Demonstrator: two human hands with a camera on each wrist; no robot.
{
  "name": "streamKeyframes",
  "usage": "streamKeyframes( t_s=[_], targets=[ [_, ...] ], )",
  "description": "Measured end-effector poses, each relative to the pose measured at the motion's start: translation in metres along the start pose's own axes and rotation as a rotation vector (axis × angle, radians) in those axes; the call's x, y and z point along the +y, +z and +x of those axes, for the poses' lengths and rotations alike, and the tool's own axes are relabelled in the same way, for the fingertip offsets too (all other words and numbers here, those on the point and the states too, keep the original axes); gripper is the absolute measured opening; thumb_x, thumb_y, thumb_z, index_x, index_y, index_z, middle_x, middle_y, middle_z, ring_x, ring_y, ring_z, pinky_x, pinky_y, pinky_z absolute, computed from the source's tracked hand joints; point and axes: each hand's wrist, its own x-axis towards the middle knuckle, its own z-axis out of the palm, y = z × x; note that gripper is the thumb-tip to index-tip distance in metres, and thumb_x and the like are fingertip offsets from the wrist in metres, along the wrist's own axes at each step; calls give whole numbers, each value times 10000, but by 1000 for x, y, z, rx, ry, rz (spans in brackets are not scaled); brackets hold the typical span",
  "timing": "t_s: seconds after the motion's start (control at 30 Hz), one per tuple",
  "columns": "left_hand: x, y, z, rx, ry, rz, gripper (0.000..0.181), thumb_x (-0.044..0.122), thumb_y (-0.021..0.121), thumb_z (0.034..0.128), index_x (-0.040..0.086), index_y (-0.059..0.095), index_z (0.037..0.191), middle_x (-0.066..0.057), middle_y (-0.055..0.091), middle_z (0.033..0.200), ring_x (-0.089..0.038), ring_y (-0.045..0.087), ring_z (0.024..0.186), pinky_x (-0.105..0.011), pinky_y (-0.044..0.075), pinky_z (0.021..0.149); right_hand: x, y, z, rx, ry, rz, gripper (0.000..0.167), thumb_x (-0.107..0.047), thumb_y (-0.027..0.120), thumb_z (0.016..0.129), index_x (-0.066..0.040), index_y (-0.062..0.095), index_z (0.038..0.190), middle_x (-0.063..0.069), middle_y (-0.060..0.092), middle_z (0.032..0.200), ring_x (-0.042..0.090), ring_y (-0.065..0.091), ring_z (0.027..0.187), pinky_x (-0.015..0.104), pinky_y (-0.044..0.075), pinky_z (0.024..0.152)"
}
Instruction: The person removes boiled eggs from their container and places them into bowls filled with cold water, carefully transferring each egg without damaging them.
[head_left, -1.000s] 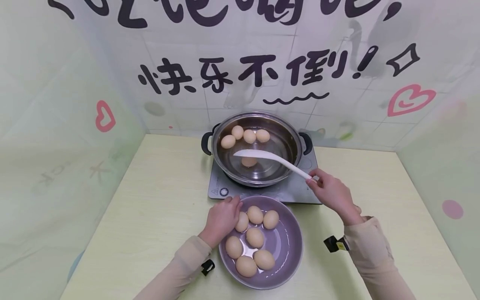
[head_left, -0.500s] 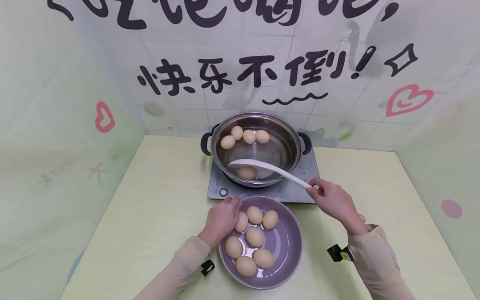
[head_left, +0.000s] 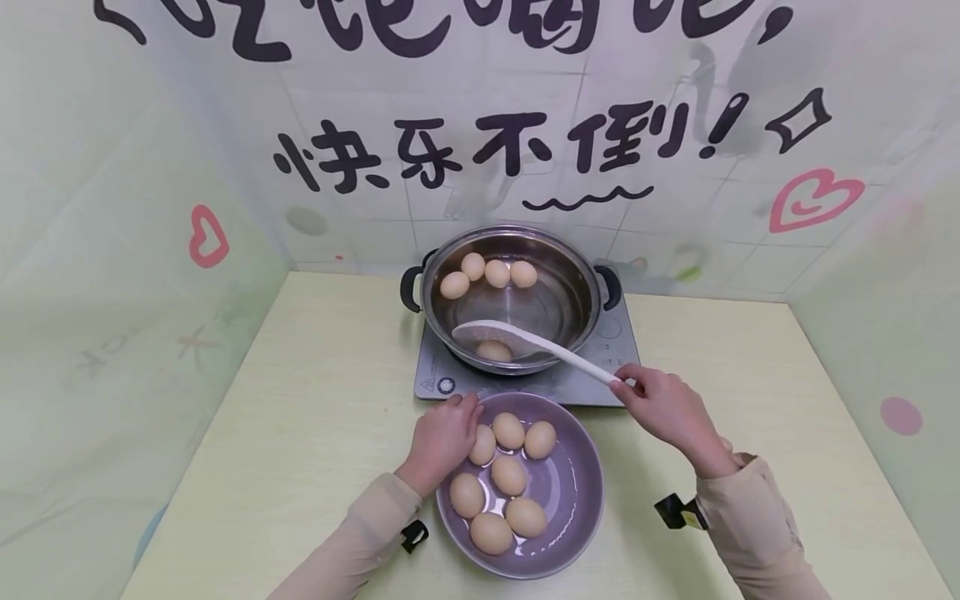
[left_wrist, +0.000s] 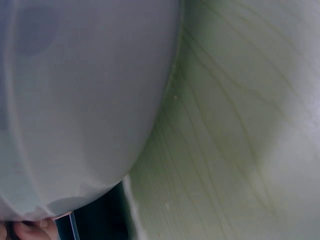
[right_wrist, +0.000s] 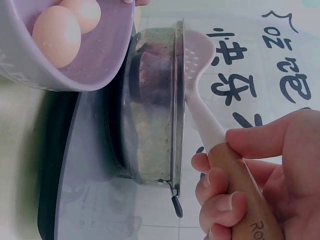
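Observation:
My right hand (head_left: pixel 670 411) grips the wooden handle (right_wrist: pixel 240 187) of a white slotted spoon (head_left: pixel 525 337), its fingers curled round it in the right wrist view. The spoon's head is over the near side of the steel pot (right_wrist: pixel 150 110), beside and partly over one egg (head_left: pixel 494 350). Four more eggs lie along the pot's far left, one of them here (head_left: pixel 454 285). My left hand (head_left: pixel 442 437) holds the upper left rim of the purple bowl (head_left: pixel 588 500), which contains several eggs (head_left: pixel 491 533). Only a few left fingertips (left_wrist: pixel 37 230) show under the bowl in the left wrist view.
The pot stands on a flat grey cooker (head_left: pixel 592 387), its black handles (head_left: pixel 409 288) at left and right. A printed sheet (head_left: pixel 360 242) with writing hangs behind the light wooden table (head_left: pixel 300 383), and pale sheets rise at both sides.
The spoon and right hand have moved toward the near side of the pot. The egg by the spoon has shifted nearer the front rim. My left hand has stayed at the bowl's rim.

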Motion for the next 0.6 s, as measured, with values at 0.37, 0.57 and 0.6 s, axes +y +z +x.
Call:
streamKeyframes(
  t_s=[0.37,0.57,0.6],
  targets=[
    [-1,1,-1,-14,-3,-1,116,198,567,871,87,594,851,-77,567,671,-263,575,525,-360,432,427,3,-4,2,-78,16,69,207,-200,486,913,-52,626,950,-8,455,539,134,394,449,280,291,410],
    [0,1,-1,-15,2,-2,115,197,568,871,89,582,833,-78,564,667,-261,571,519,-357,426,423,6,-4,5,-79,-20,57,172,-234,555,888,-69,590,862,-29,464,505,120,399,436,280,306,420],
    [0,0,-1,-15,3,-3,114,195,568,871,89,582,833,-78,565,668,-260,571,520,-356,426,424,7,-4,5,-77,-31,50,173,-243,564,885,-74,583,852,-32,466,502,118,400,434,281,307,421]
  ],
)
